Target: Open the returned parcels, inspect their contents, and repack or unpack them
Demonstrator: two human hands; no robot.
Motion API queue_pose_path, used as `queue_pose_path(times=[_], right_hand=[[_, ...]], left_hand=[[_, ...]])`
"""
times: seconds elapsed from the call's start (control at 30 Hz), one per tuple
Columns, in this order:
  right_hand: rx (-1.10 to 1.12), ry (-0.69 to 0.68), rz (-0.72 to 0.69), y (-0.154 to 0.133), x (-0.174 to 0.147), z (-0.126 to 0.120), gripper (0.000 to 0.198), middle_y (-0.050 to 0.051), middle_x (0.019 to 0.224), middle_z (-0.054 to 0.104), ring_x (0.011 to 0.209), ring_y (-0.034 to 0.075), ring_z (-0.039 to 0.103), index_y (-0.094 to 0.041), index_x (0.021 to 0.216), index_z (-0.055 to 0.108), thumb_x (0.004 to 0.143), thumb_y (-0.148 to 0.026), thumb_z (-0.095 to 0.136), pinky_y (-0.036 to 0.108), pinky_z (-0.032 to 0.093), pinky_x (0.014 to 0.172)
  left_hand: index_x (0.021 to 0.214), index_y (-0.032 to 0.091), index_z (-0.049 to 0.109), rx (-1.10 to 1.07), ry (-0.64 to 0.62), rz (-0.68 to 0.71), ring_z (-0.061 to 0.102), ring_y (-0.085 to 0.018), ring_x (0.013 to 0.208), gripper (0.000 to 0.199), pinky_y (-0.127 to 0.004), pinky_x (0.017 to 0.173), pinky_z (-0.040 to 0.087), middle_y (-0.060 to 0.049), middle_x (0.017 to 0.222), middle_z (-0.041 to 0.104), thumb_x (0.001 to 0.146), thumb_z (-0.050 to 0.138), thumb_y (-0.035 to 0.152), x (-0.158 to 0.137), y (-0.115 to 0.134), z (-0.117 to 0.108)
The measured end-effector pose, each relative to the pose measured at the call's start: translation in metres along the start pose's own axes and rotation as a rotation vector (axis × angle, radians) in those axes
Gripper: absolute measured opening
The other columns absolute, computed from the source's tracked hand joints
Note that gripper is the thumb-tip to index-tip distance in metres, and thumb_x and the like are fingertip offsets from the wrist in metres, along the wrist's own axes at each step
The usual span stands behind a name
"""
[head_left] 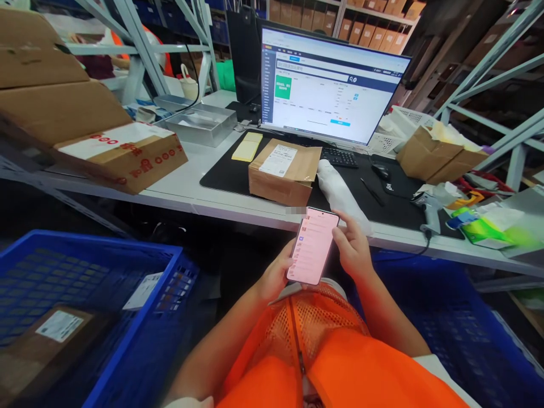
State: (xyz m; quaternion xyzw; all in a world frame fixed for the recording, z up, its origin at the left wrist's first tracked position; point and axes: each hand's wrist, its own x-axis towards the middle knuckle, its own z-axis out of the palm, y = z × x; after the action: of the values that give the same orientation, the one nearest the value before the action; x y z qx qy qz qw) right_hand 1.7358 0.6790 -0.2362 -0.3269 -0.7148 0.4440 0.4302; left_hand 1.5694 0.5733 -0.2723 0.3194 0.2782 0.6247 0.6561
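A smartphone [312, 249] with a lit pinkish list on its screen is held upright over my lap, in front of the desk edge. My left hand [276, 273] is closed around its lower left side, the thumb resting on the screen's edge. At its upper right side, my right hand [353, 245] grips it, thumb by the screen and fingers behind. Just beyond the phone, a brown cardboard box [278, 170] with a white label lies on the black desk mat. Beside that box is a white wrapped roll-shaped item [342, 192].
A monitor [327, 85], keyboard [339, 157] and mouse [381, 171] stand behind. A barcode scanner [429, 212] is at right. An open carton [123, 153] sits at left. Blue crates [170, 283] flank me, the left one holding a labelled parcel [46, 351].
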Motion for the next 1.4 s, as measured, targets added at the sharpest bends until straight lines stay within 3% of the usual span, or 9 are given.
queue_pose_path(times=[0.13, 0.23, 0.43, 0.53, 0.6, 0.73, 0.93, 1.17, 1.4], right_hand=[[0.11, -0.161, -0.06, 0.004, -0.002, -0.001, 0.07, 0.007, 0.106, 0.07, 0.097, 0.024, 0.067, -0.027, 0.158, 0.034, 0.095, -0.043, 0.061, 0.044, 0.053, 0.092], [0.1, -0.205, -0.068, 0.006, -0.004, 0.0, 0.079, 0.008, 0.116, 0.069, 0.107, 0.026, 0.066, -0.028, 0.163, 0.022, 0.095, -0.044, 0.061, 0.048, 0.05, 0.101], [0.072, -0.206, -0.071, 0.001, -0.004, 0.002, 0.083, 0.007, 0.109, 0.069, 0.104, 0.026, 0.066, -0.027, 0.164, 0.02, 0.095, -0.046, 0.061, 0.049, 0.05, 0.102], [0.085, -0.212, -0.075, 0.0, -0.005, 0.001, 0.081, 0.008, 0.113, 0.068, 0.106, 0.026, 0.066, -0.028, 0.163, 0.021, 0.095, -0.045, 0.061, 0.049, 0.05, 0.102], [0.092, -0.215, -0.068, 0.0, -0.005, 0.001, 0.081, 0.008, 0.115, 0.068, 0.107, 0.026, 0.066, -0.028, 0.163, 0.021, 0.095, -0.045, 0.061, 0.048, 0.05, 0.102], [0.091, -0.207, -0.065, 0.002, -0.004, 0.002, 0.081, 0.008, 0.113, 0.068, 0.107, 0.026, 0.066, -0.028, 0.163, 0.021, 0.095, -0.047, 0.061, 0.049, 0.05, 0.103], [0.073, -0.197, -0.057, 0.003, -0.005, 0.001, 0.081, 0.008, 0.11, 0.069, 0.105, 0.026, 0.067, -0.028, 0.163, 0.022, 0.095, -0.047, 0.061, 0.049, 0.052, 0.1], [0.029, -0.154, -0.06, -0.001, -0.004, 0.006, 0.087, 0.008, 0.107, 0.071, 0.098, 0.025, 0.068, -0.025, 0.163, 0.022, 0.091, -0.044, 0.067, 0.05, 0.051, 0.101], [0.094, -0.174, -0.057, 0.002, -0.006, 0.005, 0.084, 0.009, 0.115, 0.07, 0.105, 0.026, 0.068, -0.027, 0.164, 0.019, 0.094, -0.047, 0.062, 0.049, 0.052, 0.101]], left_hand=[[0.132, 0.019, 0.062, -0.018, 0.009, 0.014, 0.071, -0.02, 0.067, 0.053, -0.026, 0.049, 0.057, -0.011, 0.112, 0.074, 0.08, 0.062, 0.026, 0.0, 0.001, 0.0], [0.136, 0.02, 0.06, -0.04, -0.012, 0.032, 0.071, -0.019, 0.065, 0.055, -0.026, 0.048, 0.057, -0.011, 0.113, 0.074, 0.08, 0.06, 0.024, 0.0, -0.001, -0.002], [0.137, 0.023, 0.059, -0.016, 0.037, 0.041, 0.072, -0.02, 0.065, 0.062, -0.026, 0.046, 0.057, -0.008, 0.106, 0.075, 0.076, 0.069, 0.015, 0.001, -0.009, -0.004], [0.136, 0.019, 0.059, 0.008, 0.104, 0.066, 0.07, -0.02, 0.062, 0.049, -0.027, 0.045, 0.057, -0.01, 0.1, 0.075, 0.092, 0.065, 0.04, 0.001, -0.011, -0.003], [0.135, 0.017, 0.059, 0.006, 0.103, 0.069, 0.069, -0.02, 0.062, 0.051, -0.028, 0.044, 0.056, -0.012, 0.099, 0.075, 0.094, 0.06, 0.047, 0.0, -0.01, -0.002], [0.137, 0.02, 0.057, -0.011, 0.075, 0.027, 0.07, -0.02, 0.063, 0.06, -0.028, 0.045, 0.056, -0.01, 0.106, 0.074, 0.08, 0.073, 0.027, 0.0, -0.009, -0.003], [0.137, 0.018, 0.058, -0.002, 0.134, 0.034, 0.07, -0.019, 0.068, 0.055, -0.028, 0.053, 0.056, -0.014, 0.121, 0.072, 0.088, 0.07, 0.039, 0.001, -0.014, -0.006], [0.134, 0.019, 0.062, -0.01, 0.098, 0.089, 0.071, -0.024, 0.096, 0.05, -0.031, 0.077, 0.058, -0.012, 0.121, 0.072, 0.087, 0.067, 0.033, 0.0, -0.011, -0.006], [0.132, 0.02, 0.063, -0.018, 0.084, 0.1, 0.069, -0.025, 0.1, 0.049, -0.031, 0.079, 0.057, -0.011, 0.128, 0.07, 0.085, 0.067, 0.032, -0.002, -0.008, -0.002]])
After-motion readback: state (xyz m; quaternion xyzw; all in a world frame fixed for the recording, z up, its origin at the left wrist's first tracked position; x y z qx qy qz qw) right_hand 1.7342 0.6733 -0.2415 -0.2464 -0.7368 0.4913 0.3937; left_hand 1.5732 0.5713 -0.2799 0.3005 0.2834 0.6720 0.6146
